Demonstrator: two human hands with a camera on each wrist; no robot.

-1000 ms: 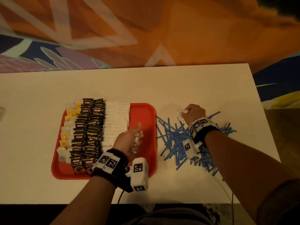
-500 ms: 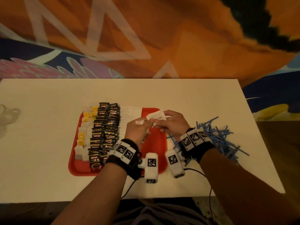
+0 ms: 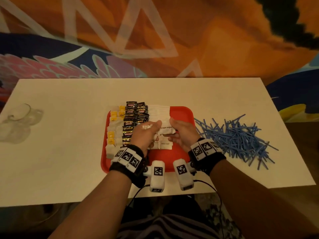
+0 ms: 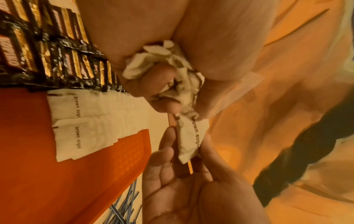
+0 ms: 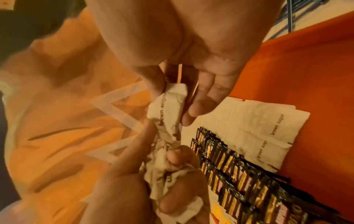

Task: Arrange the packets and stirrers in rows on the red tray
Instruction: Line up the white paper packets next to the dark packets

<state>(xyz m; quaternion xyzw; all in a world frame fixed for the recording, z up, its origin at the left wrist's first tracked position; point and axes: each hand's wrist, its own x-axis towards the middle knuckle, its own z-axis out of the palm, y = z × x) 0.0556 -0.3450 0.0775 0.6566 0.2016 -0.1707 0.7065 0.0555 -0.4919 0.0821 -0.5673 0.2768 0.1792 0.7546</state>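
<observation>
Holding a white brown-sugar packet point(image 4: 191, 139) above the red tray point(image 3: 181, 114), the right hand point(image 3: 183, 133) pinches it between thumb and fingertips, the other fingers loosely extended. The left hand point(image 3: 146, 135) has its fingers curled round a crumpled bunch of white packets point(image 4: 172, 72), one end of which touches the pinched packet. Both hands hover over the near middle of the tray, side by side and almost touching.

On the tray, from its left edge: a row of yellow and white tea packets point(image 3: 114, 128), two rows of black-and-gold packets point(image 3: 136, 118), and a row of white brown-sugar packets point(image 3: 160, 111), each row running from far rim to near rim. Two flat brown-sugar packets point(image 5: 268, 136) end that white row on the near side. The right strip of the tray floor and its near edge show bare red surface.

Blue stirrers point(image 3: 238, 137) lie in a loose heap on the white table point(image 3: 69, 152), just beside the tray's right rim; some reach close to the table's right edge. A clear glass item point(image 3: 19, 121) sits near the table's left edge, its shape hard to make out.

The hands cover the near parts of the black and white rows in the head view. Wrist views are blurred at their borders; lettering on the black packets cannot be read.
</observation>
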